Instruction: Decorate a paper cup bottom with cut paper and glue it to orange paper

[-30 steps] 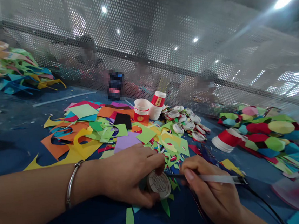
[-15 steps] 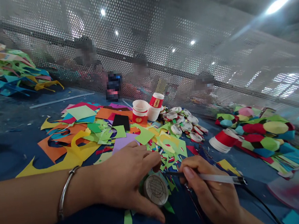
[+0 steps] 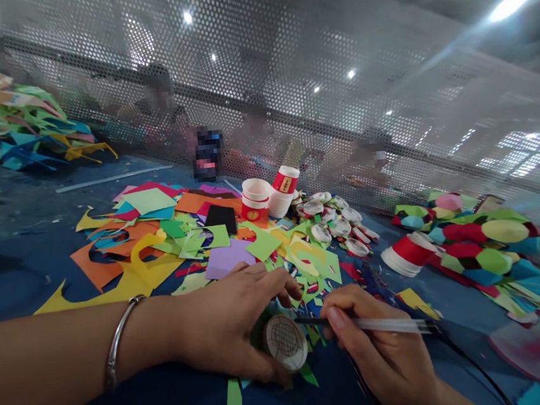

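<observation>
My left hand [image 3: 238,326], with a silver bangle on its wrist, curves around a small round whitish disc [image 3: 286,344]. The thumb lies along the disc's lower left edge and the fingers arch over its upper side. A dark grid and curved lines are drawn on the disc's face. Something greenish shows under the fingers, but what it is cannot be made out. In my right hand [image 3: 378,338] is a pen [image 3: 396,324] with a clear barrel, its dark tip at the disc's upper right edge. Cut paper scraps [image 3: 305,269] lie just beyond both hands.
White-and-red paper cups [image 3: 255,197] stand behind the scraps, beside a heap of round cut cup pieces [image 3: 333,218]. Another cup [image 3: 409,255] lies tipped at right, near colourful paper balls [image 3: 484,239]. Offcuts [image 3: 28,124] pile up far left. A perforated metal panel [image 3: 237,59] rises behind.
My left thumb has drawn in against the disc. The pen tip has come closer to the disc's upper right edge, and the view has shifted slightly.
</observation>
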`<state>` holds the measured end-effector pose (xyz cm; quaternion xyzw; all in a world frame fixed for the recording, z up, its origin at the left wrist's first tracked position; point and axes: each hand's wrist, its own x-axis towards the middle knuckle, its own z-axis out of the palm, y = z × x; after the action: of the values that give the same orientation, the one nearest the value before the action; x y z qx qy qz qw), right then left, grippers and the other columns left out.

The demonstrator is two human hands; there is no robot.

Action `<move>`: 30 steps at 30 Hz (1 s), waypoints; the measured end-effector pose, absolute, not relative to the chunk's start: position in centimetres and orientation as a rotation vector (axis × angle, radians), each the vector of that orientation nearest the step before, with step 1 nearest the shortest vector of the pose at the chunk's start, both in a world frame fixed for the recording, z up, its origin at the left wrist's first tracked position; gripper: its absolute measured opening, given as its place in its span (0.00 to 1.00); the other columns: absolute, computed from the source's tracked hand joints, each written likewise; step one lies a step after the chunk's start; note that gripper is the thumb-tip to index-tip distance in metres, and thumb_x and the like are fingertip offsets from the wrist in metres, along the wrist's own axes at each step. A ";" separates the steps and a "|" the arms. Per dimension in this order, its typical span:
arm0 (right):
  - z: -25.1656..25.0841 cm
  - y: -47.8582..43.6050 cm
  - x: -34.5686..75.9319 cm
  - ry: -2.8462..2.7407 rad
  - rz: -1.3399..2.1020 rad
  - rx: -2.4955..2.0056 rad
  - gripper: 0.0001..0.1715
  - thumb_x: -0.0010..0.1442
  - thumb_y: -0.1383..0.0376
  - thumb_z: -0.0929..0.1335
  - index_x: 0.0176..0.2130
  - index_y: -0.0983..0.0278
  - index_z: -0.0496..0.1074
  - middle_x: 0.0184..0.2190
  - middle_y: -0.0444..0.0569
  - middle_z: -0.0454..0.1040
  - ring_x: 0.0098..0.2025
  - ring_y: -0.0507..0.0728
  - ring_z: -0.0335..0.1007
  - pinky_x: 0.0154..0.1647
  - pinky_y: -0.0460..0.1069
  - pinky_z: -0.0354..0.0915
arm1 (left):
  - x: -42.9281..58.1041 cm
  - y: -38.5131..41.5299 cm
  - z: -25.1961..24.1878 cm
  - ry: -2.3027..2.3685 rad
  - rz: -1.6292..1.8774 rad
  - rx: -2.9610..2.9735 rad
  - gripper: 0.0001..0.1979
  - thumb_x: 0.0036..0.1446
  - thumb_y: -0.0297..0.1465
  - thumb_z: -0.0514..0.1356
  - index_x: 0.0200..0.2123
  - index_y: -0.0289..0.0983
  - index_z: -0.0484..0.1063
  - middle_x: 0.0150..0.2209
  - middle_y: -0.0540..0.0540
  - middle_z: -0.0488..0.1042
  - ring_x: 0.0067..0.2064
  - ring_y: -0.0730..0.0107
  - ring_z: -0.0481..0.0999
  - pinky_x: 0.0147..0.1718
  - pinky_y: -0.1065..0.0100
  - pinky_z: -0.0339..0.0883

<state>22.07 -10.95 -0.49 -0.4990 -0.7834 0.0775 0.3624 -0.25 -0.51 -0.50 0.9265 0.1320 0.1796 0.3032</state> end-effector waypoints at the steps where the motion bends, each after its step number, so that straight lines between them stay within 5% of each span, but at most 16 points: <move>1: -0.4 -10.9 22.0 -2.030 0.191 -1.279 0.08 0.69 0.67 0.62 0.37 0.61 0.68 0.27 0.43 0.69 0.25 0.51 0.65 0.26 0.47 0.61 | -0.2 -0.5 -0.5 0.346 0.469 2.443 0.37 0.41 0.41 0.72 0.53 0.41 0.63 0.48 0.43 0.73 0.49 0.52 0.71 0.45 0.56 0.64; 30: 0.0 -11.1 21.5 -2.138 0.120 -1.238 0.08 0.67 0.70 0.61 0.36 0.61 0.67 0.27 0.43 0.71 0.27 0.52 0.68 0.29 0.48 0.62 | 0.2 -0.6 -0.5 0.318 0.480 2.552 0.34 0.48 0.45 0.70 0.54 0.38 0.63 0.45 0.41 0.75 0.47 0.53 0.73 0.45 0.57 0.64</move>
<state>21.52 -11.06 -0.01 -0.4728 -0.8166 0.0457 0.3281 0.17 -0.62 -0.52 0.9420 0.1174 0.1771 0.2599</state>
